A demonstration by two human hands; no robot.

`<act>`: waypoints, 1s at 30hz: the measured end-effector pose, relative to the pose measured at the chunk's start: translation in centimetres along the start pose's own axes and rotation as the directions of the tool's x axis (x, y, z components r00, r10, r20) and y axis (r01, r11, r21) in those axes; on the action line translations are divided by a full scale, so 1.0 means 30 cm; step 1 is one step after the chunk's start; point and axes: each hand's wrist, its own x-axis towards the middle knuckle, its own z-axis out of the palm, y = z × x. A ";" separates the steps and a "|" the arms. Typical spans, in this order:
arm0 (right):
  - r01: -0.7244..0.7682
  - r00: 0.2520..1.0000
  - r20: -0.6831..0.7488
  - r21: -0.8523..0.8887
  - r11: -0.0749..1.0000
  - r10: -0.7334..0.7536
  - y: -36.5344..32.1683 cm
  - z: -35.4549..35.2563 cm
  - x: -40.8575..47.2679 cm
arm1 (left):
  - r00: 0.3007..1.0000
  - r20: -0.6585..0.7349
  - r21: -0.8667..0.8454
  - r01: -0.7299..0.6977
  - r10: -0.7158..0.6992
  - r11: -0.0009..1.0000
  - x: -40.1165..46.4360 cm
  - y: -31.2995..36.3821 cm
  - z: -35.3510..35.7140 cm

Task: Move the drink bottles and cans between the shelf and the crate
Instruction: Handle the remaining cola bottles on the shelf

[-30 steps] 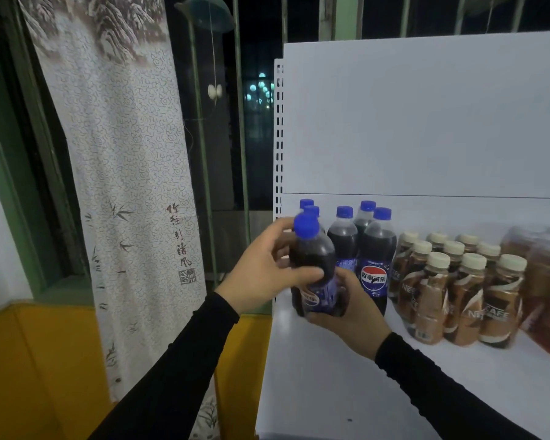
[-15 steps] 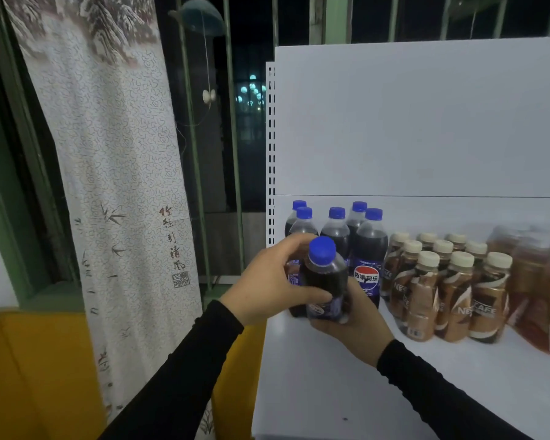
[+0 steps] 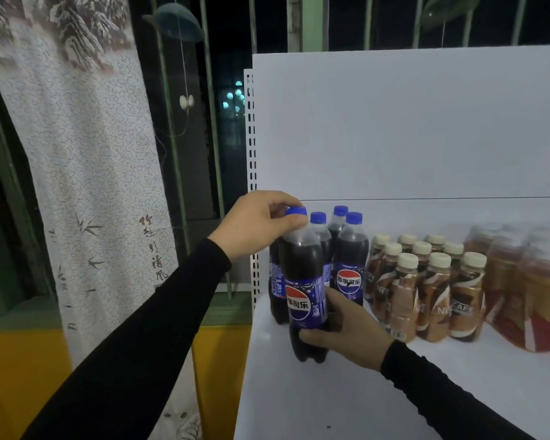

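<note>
A dark cola bottle with a blue cap stands upright near the left front of the white shelf. My left hand pinches its cap from above. My right hand grips its lower body from the right, fingers curled round the base. Several more cola bottles stand just behind it. To their right stands a group of brown coffee bottles with cream caps. No crate is in view.
Shrink-wrapped amber drink packs fill the shelf's right end. A white back panel rises behind the bottles. A patterned curtain and a barred window lie to the left, with a yellow wall below.
The held cola bottle went from tilted to upright, base on the shelf in front of the other cola bottles. My left hand shifted from its body up to the cap.
</note>
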 end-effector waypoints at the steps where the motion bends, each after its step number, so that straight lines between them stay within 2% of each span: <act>1: 0.016 1.000 0.005 -0.008 1.000 -0.016 -0.020 -0.018 0.001 | 1.000 -0.005 -0.027 0.008 -0.008 1.000 0.020 0.011 -0.008; 5: 0.084 0.996 0.015 -0.116 0.990 -0.083 -0.109 -0.131 0.037 | 0.999 -0.052 -0.080 -0.012 0.008 0.997 0.115 0.089 -0.067; 8: 0.083 0.993 -0.067 -0.240 0.967 -0.102 -0.141 -0.233 0.094 | 0.992 -0.122 -0.089 -0.046 0.035 0.995 0.205 0.149 -0.126; 11: 0.066 0.974 -0.166 -0.451 0.890 -0.156 -0.176 -0.325 0.156 | 0.985 -0.167 -0.060 -0.063 0.052 0.996 0.300 0.190 -0.178; 14: 0.021 0.971 -0.187 -0.556 0.831 -0.150 -0.219 -0.399 0.227 | 0.974 -0.214 0.007 -0.075 0.074 0.997 0.392 0.225 -0.209; 19: -0.053 0.990 -0.131 -0.665 0.745 -0.046 -0.219 -0.451 0.356 | 0.952 -0.291 0.085 -0.069 0.091 0.994 0.561 0.260 -0.241; 25: -0.140 0.989 -0.067 -0.708 0.692 0.131 -0.180 -0.462 0.457 | 0.931 -0.353 0.161 -0.039 0.094 0.986 0.695 0.229 -0.217; 30: -0.100 0.992 -0.011 -0.658 0.747 0.123 -0.141 -0.455 0.474 | 0.959 -0.283 0.161 0.019 0.028 0.987 0.705 0.135 -0.122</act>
